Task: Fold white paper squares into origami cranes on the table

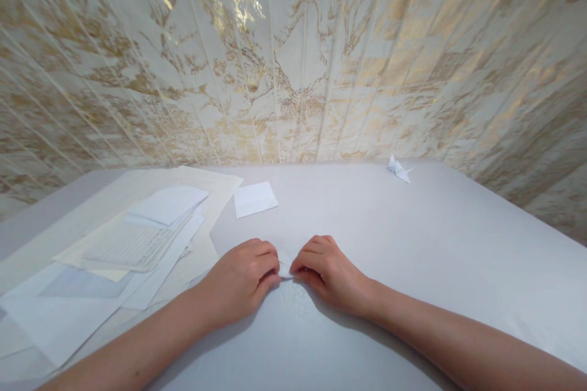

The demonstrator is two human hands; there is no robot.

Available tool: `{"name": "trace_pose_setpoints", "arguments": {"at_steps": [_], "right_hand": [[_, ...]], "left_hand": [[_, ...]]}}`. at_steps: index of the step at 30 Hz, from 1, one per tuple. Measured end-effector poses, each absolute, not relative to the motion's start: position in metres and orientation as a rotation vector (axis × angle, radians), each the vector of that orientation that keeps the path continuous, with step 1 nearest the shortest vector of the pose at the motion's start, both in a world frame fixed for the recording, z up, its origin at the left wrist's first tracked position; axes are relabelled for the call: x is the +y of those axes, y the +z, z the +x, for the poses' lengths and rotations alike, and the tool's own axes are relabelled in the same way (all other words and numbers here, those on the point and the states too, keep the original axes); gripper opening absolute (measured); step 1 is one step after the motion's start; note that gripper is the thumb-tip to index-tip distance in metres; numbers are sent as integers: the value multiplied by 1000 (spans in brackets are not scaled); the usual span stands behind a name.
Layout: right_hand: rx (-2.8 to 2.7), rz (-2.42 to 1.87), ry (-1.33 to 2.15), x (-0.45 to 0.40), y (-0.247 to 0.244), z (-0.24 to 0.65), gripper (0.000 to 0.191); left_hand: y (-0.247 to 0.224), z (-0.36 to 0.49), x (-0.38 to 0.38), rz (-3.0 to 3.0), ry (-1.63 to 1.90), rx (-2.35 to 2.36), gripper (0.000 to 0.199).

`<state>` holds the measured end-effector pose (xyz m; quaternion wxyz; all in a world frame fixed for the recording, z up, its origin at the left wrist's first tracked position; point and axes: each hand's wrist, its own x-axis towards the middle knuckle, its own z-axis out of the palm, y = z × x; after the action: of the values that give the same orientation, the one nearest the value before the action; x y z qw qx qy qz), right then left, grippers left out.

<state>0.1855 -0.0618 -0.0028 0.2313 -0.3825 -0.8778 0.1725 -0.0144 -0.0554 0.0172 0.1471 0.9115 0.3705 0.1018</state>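
Observation:
A small folded white paper lies between my two hands, near the middle of the white table. My left hand pinches its left side, with fingers and thumb pressed together. On the other side my right hand grips the right edge in a similar pinch. Only the middle part of the paper shows; my fingers cover its ends.
Loose papers, some with writing, overlap on the left of the table. A white paper square lies beyond my hands. A folded paper figure rests near the back right edge, before a gold-patterned curtain.

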Motion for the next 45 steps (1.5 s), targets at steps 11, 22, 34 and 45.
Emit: {"name": "trace_pose_setpoints", "arguments": {"at_steps": [11, 22, 34, 45], "right_hand": [[-2305, -1200, 548, -66, -1, 179, 9], [-2276, -1312, 520, -67, -1, 173, 11], [-2290, -1345, 489, -67, -1, 173, 12], [-2310, -1336, 545, -64, 2, 175, 11]], "left_hand": [[-1, -6, -53, 2399, 569, 1267, 16], [7, -6, -46, 2252, 444, 1363, 16], [13, 6, -45, 2269, 315, 1517, 20], [12, 8, -48, 2305, 290, 1566, 17]]}}
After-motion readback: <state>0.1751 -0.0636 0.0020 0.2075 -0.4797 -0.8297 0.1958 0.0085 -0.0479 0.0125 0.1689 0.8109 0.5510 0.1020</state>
